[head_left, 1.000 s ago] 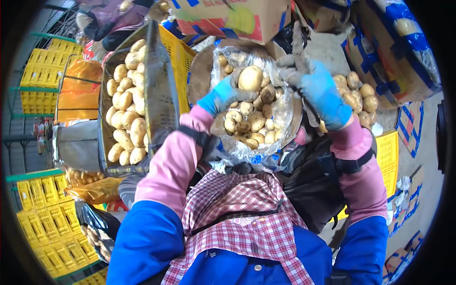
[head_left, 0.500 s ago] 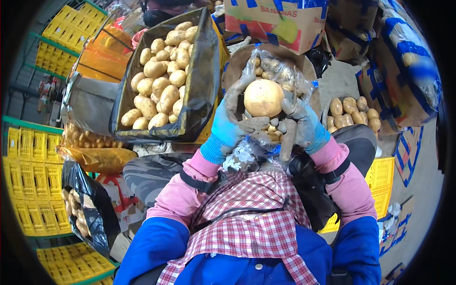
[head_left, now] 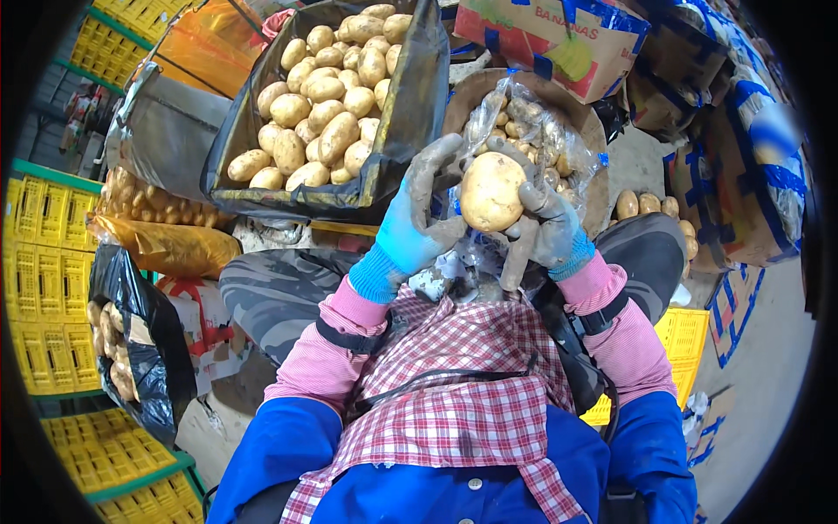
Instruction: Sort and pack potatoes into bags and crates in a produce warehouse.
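A large pale potato (head_left: 491, 194) is held up in front of my lap. My right hand (head_left: 552, 225), in a grey and blue work glove, grips it by its right side with the thumb across the skin. Beside its left, my left hand (head_left: 421, 210), gloved the same way, is open in a curve, fingers and thumb apart and off the potato. Just beyond the hands, a round basin (head_left: 587, 135) contains a clear plastic bag (head_left: 526, 109) of smaller potatoes; my hands hide its near part.
Ahead on the left stands a crate lined with black plastic (head_left: 403, 105), filled with potatoes. Cardboard boxes (head_left: 559, 44) are at the back. More potatoes (head_left: 650, 205) lie beyond my right knee. Stacked yellow crates (head_left: 52, 279) and a black bag of potatoes (head_left: 144, 349) line the left.
The view has shifted, so the lined crate and basin sit further right. My left hand has come away from the potato, which now rests in my right hand alone and looks turned.
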A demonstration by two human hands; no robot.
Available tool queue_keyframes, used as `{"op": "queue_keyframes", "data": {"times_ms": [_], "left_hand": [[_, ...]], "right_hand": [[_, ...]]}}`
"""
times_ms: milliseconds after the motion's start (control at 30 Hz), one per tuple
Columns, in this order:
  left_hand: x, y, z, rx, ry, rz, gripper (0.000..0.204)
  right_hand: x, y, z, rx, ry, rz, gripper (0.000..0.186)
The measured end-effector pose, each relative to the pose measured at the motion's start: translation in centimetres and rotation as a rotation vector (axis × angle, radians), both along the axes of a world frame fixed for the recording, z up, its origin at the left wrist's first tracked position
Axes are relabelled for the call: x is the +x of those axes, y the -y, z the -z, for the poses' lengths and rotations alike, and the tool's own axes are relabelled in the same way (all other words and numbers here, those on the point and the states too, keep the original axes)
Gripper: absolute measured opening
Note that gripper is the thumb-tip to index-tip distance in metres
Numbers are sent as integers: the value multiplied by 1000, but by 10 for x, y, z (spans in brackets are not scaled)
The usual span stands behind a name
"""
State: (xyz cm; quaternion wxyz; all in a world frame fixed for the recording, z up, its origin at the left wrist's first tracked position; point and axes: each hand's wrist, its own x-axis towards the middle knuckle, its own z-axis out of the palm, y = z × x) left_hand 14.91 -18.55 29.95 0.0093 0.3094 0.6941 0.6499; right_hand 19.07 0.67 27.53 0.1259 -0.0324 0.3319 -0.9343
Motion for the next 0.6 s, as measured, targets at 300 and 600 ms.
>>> {"op": "queue_keyframes", "data": {"times_ms": [300, 600], "left_hand": [[9, 6, 11, -12, 87, -81, 93], [-75, 156, -10, -408, -418, -624, 83]], "right_hand": [[-10, 42, -16, 360, -202, 116, 61], [-22, 21, -46, 619, -66, 128, 52]]}}
